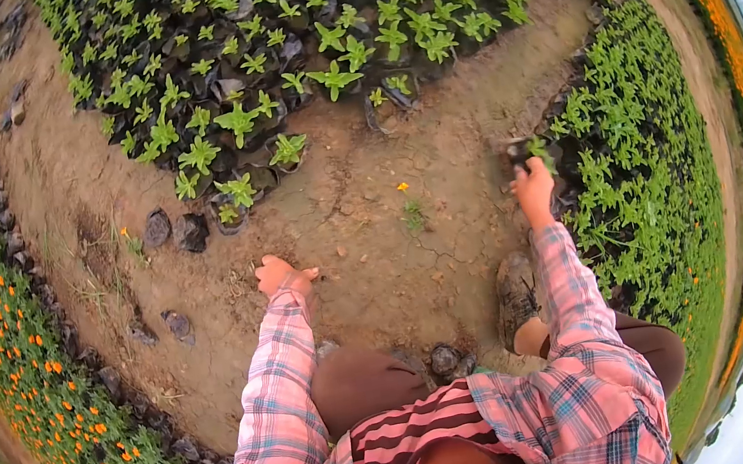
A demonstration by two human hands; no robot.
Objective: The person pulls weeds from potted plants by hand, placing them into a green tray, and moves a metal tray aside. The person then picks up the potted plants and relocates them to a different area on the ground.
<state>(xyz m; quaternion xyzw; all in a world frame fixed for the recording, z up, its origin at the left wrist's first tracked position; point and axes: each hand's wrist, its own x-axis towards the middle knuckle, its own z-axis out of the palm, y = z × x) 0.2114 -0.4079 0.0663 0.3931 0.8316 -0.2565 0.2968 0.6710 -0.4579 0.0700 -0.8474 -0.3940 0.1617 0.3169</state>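
My right hand (534, 191) is at the edge of the right-hand plant bed, its fingers closed on a small potted seedling (538, 149) with green leaves and a dark plastic bag around its base. Part of that seedling is hidden by the fingers. Over the bare soil on the left, my left hand (282, 274) is held low with its fingers loosely bent and the thumb apart; nothing shows in it. Between my hands a little plant with a yellow-orange flower (402, 187) grows from the ground.
Rows of bagged seedlings (334, 79) fill the bed ahead. Another dense bed (637, 144) runs along my right. Dark soil-filled bags (190, 232) lie on the soil (379, 279) at left, and another bag (445, 357) is by my knees. Orange flowers (32, 340) line the far left.
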